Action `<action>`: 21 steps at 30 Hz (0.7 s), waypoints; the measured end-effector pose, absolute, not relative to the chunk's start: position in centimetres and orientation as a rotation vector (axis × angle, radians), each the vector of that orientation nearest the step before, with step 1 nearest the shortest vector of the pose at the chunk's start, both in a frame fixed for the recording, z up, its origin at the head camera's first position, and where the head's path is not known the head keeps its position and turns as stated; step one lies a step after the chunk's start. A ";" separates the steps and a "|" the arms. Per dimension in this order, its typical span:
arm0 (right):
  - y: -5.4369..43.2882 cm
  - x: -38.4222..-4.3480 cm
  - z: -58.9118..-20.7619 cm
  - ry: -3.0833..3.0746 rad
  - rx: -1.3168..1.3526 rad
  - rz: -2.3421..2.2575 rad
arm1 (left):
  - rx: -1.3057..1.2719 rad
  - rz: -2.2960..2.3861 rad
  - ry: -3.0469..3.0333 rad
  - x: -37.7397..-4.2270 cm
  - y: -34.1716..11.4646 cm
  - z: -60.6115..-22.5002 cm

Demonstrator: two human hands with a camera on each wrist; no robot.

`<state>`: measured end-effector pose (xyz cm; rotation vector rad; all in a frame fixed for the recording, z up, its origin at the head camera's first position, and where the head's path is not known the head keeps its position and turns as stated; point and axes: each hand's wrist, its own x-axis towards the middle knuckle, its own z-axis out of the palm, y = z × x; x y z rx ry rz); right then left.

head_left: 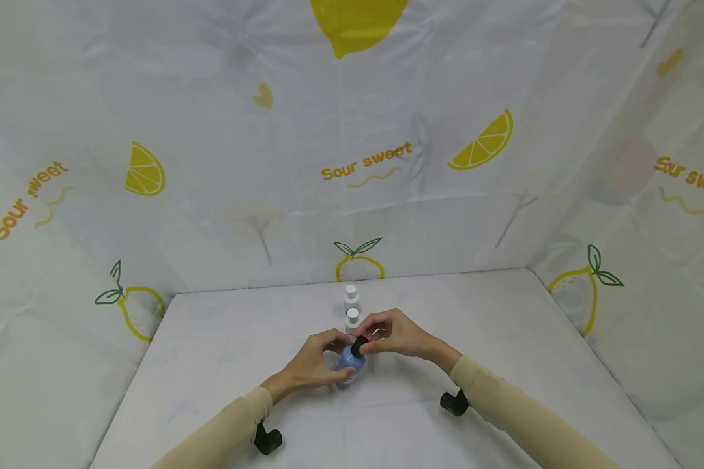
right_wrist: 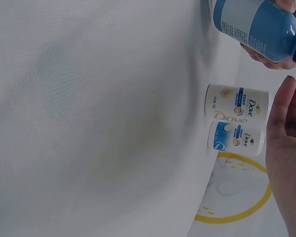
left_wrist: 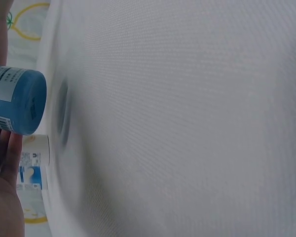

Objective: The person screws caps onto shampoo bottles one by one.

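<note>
In the head view a blue bottle (head_left: pixel 351 360) with a black cap (head_left: pixel 359 346) is between the two hands, its top leaning to the right. My left hand (head_left: pixel 315 361) grips the bottle's body, thumb on the near side. With thumb and fingers, my right hand (head_left: pixel 400 336) pinches the black cap. Seen from the left wrist, the underside of the blue bottle (left_wrist: pixel 30 101) shows, raised off the tabletop. The right wrist view shows the label on the blue bottle (right_wrist: pixel 254 24).
Two white bottles, the nearer one (head_left: pixel 352 320) and the farther one (head_left: pixel 351 299), stand just behind the hands. Dove print is readable on a white bottle (right_wrist: pixel 239 102). Black devices (head_left: pixel 268 440) hang at both wrists. Lemon-printed cloth (head_left: pixel 293 215) walls the white table (head_left: pixel 223 339).
</note>
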<state>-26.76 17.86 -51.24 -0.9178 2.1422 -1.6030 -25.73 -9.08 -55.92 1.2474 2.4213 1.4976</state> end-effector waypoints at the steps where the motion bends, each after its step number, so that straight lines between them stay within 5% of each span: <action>1: 17.8 -26.7 -51.3 2.143 -0.916 -1.608 | 1.244 1.496 2.422 -25.7 -9.1 -55.9; 21: 16.7 -26.0 -51.5 2.295 -0.906 -1.622 | 1.246 1.489 2.436 -25.6 -9.2 -55.9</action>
